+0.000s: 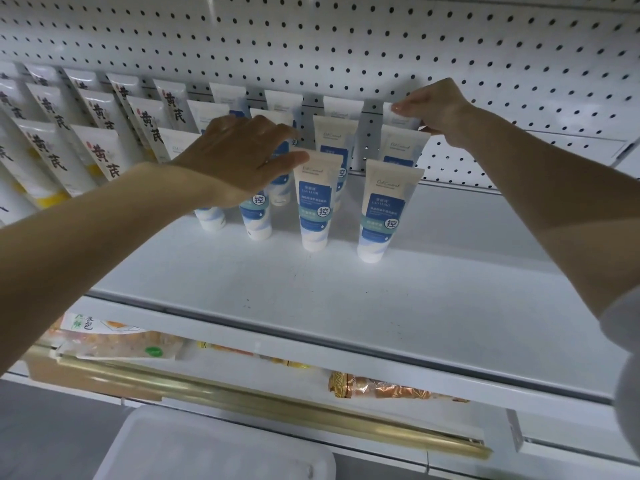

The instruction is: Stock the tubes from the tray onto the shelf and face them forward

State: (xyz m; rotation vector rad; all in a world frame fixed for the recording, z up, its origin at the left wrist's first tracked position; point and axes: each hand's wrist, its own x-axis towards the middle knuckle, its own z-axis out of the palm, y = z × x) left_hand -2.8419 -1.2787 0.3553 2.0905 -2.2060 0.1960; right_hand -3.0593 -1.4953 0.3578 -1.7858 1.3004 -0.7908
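Two hands reach over the shelf (346, 306), the tray (214, 445) low behind them, nearest the body. Blue-labelled tubes (379, 209) stand upright, caps down, beneath and between them. The nearer left hand (239, 157) lies loosely spread over the front tubes' tops, while the right hand (436, 109) pinches the crimp of the rearmost tube (403, 121).

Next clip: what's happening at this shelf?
A person is stocking blue-label tubes on a white shelf, standing cap-down, labels forward. The right hand pinches the top of the rearmost tube in the right-hand column. The left hand lies over tubes further left; its grip is unclear. No tubes show in the white tray below.
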